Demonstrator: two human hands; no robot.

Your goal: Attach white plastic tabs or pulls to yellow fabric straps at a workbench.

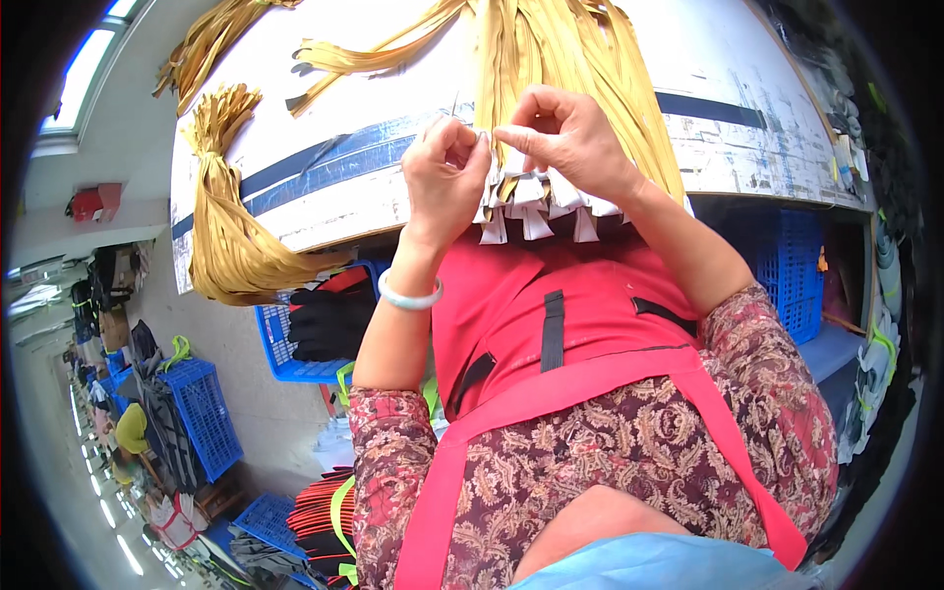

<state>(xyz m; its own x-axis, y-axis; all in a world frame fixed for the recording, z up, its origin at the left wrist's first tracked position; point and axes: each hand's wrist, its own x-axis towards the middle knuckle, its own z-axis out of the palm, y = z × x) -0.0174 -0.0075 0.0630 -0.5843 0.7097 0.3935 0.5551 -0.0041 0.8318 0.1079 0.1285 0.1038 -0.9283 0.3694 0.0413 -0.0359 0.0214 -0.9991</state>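
Both hands meet over the near edge of the table, above a thick row of long gold fabric strips (536, 59) with white ends (536, 221) hanging over the edge. My left hand (444, 182) is closed, its thumb and forefinger pinched together at a small pale piece. Just right of it, my right hand (578, 143) has its fingers curled and its thumb pointing toward the left fingertips. What lies in its pinch is too small to name. A thin line rises above the left knuckles; I cannot tell if it is thread or a needle.
A tied gold bundle (221, 211) droops over the table's left edge. The white tabletop (723, 59) bears dark blue tape (315, 167). Blue crates stand below, one with dark cloth (329, 324) at left and another (792, 275) at right. A red apron (560, 295) touches the table front.
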